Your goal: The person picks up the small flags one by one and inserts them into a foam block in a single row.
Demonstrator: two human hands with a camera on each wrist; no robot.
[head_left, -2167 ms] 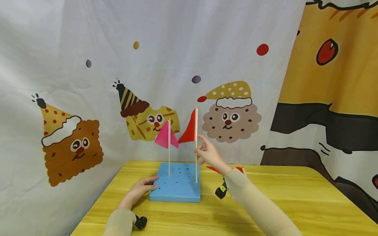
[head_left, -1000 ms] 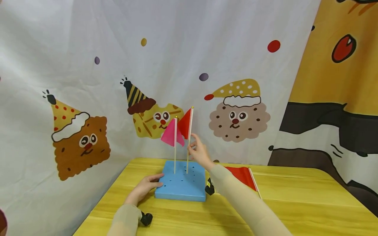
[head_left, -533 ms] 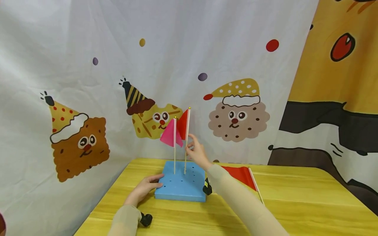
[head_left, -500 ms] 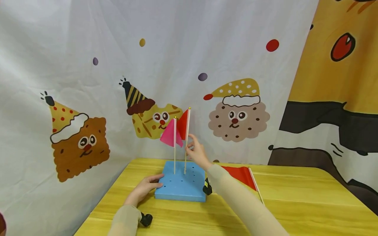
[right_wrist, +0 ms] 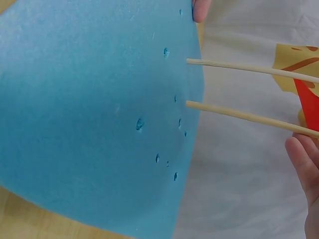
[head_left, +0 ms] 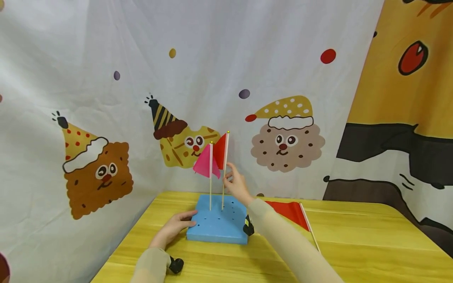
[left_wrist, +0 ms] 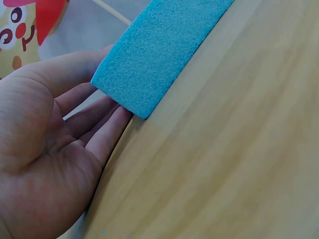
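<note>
In the head view, my right hand [head_left: 236, 184] pinches the stick of a red flag [head_left: 221, 151], thumb and fingers just below the cloth. Its lower end meets the top of a blue foam block [head_left: 219, 232]; how deep it sits I cannot tell. Just left of it a pink flag [head_left: 203, 163] stands upright in the block. The right wrist view has the two sticks side by side, the held stick [right_wrist: 244, 115] below the other. My left hand [left_wrist: 55, 134] rests on the block's left edge, its fingers fairly straight against the foam.
Several small holes dot the block, one hole [right_wrist: 139, 124] being larger. Another red flag [head_left: 291, 214] lies on the wooden table [head_left: 354, 243] to the right, partly behind my right sleeve [head_left: 283, 236]. A printed cloth [head_left: 212, 78] hangs behind the table.
My right hand has carried the red flag left and back, from the block's right side to beside the pink flag; lately it barely moves. The left hand stays on the block.
</note>
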